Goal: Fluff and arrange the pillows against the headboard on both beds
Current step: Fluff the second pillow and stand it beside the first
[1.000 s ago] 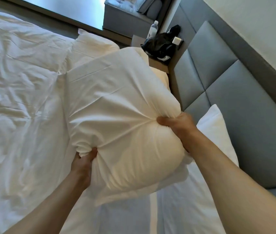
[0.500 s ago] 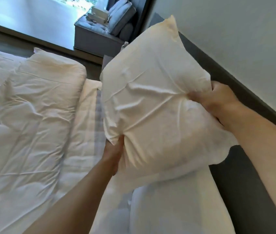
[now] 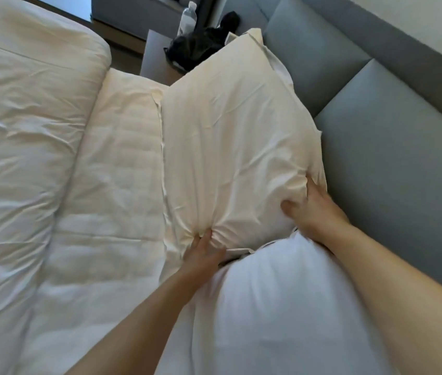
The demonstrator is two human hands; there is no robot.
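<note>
The cream pillow (image 3: 230,147) lies up against the grey padded headboard (image 3: 393,147), its long axis running from the near end by the hands out to the far corner beside the nightstand. Its right edge touches the headboard panels; its left edge rests on the bare mattress sheet (image 3: 117,169), with the bunched duvet (image 3: 22,131) further left.

Both hands are at the pillow's near short end. The left hand (image 3: 202,251) has its fingers dug into the lower corner, the cloth gathered into creases around them, so it is gripping the fabric. The right hand (image 3: 314,209) is pressed against the near right corner, thumb in front and fingers curled round the edge next to the headboard; it looks like a clasp on the pillow, though the fingertips are hidden behind it.

So the whole length of the pillow stretches away from the fingers, toward the far end of the bed. The right hand is the one closer to the headboard, and I'd guess any nudge to square the pillow against the panels falls to it, while the left steadies the open side.

A second, whiter pillow (image 3: 282,307) sits nearer, under the forearms, its top just overlapping the cream one's near edge. A dark bag (image 3: 198,47) and a water bottle (image 3: 187,17) sit on the nightstand (image 3: 153,58) beyond.
</note>
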